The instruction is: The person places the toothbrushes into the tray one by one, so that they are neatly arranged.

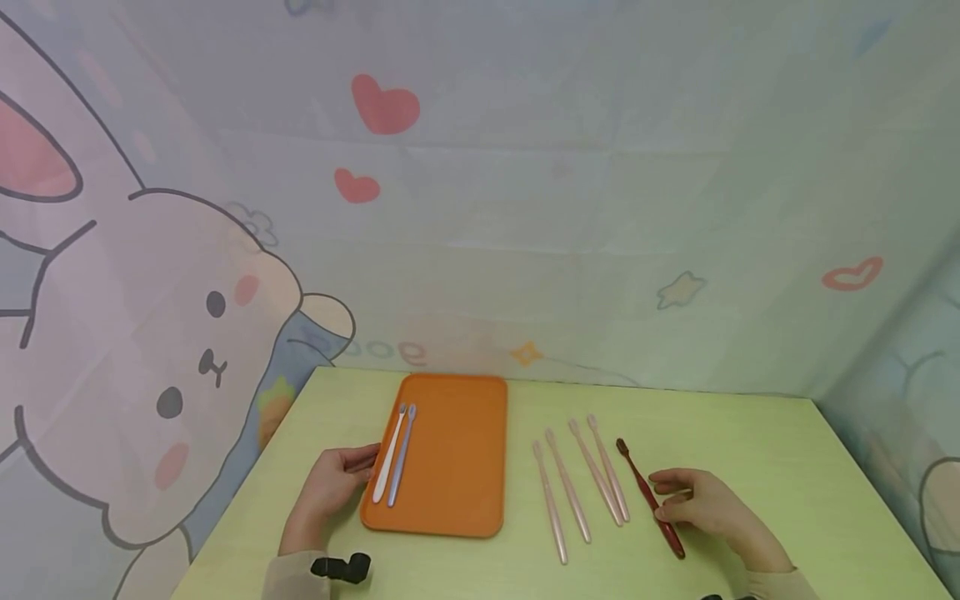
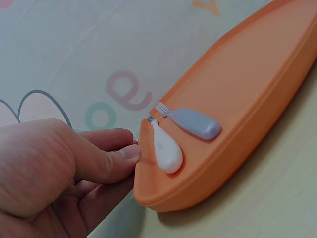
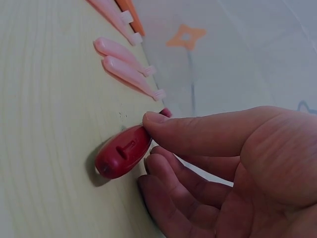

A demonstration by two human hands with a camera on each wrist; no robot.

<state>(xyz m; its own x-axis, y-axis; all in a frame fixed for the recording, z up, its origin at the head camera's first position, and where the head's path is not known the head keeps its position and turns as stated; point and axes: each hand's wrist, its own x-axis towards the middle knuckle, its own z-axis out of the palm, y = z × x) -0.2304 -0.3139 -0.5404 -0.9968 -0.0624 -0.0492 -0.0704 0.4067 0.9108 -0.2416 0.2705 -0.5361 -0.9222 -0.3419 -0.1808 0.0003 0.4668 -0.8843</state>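
Observation:
An orange tray (image 1: 450, 458) lies on the table, and my left hand (image 1: 336, 483) holds its left edge between thumb and fingers. Inside the tray, along that side, a white toothbrush (image 1: 388, 458) and a lavender toothbrush (image 1: 402, 458) lie side by side. My right hand (image 1: 705, 507) pinches the handle of a dark red toothbrush (image 3: 124, 152), thumb on the near side; the fingertips behind it are partly hidden. The handle rests on or just above the table. Left of it, several pale pink toothbrushes (image 1: 573, 492) lie in a slanted row.
The light yellow-green table (image 1: 787, 467) reaches back to a printed cloth backdrop (image 1: 525, 208) with hearts and a large rabbit. Another cloth panel (image 1: 915, 400) stands along the right side. Between tray and red toothbrush lie the pink toothbrushes.

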